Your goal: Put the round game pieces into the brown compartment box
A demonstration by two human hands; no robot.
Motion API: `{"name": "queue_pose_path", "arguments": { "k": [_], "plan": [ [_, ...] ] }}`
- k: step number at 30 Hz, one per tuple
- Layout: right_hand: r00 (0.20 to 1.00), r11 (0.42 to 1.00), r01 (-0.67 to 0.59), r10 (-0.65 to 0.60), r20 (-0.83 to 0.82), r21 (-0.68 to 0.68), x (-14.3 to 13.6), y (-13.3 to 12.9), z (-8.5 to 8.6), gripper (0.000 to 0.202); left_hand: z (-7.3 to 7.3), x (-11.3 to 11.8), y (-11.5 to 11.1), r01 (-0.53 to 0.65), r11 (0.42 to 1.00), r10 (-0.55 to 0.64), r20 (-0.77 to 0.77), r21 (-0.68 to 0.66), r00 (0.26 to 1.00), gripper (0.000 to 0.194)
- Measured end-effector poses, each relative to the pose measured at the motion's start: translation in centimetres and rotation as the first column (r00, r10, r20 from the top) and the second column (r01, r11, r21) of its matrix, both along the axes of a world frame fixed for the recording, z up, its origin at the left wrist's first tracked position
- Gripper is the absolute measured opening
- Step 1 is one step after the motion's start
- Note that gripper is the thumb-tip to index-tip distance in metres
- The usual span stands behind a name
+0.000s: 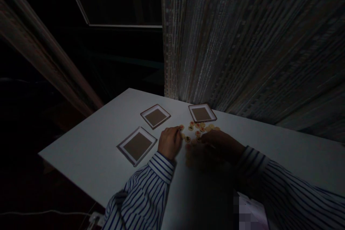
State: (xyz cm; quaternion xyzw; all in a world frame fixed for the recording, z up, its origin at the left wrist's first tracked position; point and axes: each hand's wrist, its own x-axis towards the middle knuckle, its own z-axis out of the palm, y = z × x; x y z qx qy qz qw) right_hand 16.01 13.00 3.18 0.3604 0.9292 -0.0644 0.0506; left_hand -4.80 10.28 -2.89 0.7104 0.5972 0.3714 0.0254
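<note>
Two shallow trays (138,146) lie left of the fingers of your left hand (169,143), curled narrowly beside a xiangqi piece (181,127). More xiangqi pieces (191,128) spread between and beyond your fingers, a third tray (201,114) behind; your right hand (222,143) bends at them. Either grip, I cannot tell.

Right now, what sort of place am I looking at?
Probably a dim room in a home: a patterned curtain hangs behind a white table that bears round, marked pieces.
</note>
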Motion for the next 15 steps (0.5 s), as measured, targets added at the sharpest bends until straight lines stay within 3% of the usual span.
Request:
{"name": "queue_pose_path", "arguments": {
  "k": [3, 10, 15],
  "plan": [
    [0.997, 1.000, 0.028, -0.029, 0.074, 0.009, -1.6, 1.0, -0.2, 0.018, -0.3, 0.0, 0.2, 0.004, 1.000, -0.004, -0.013, 0.005, 1.000, 0.022],
    [0.976, 0.998, -0.051, 0.057, 0.208, -0.031, -3.2, 2.2, -0.8, 0.015, -0.8, 0.0, 0.4, 0.031, 0.999, -0.032, -0.025, -0.005, 0.999, 0.022],
    [0.978, 0.998, -0.059, 0.061, 0.201, -0.017, -3.4, 2.4, -1.5, 0.017, -1.2, 0.1, 0.5, 0.047, 0.999, -0.047, -0.024, -0.002, 0.999, 0.020]
  ]
}}
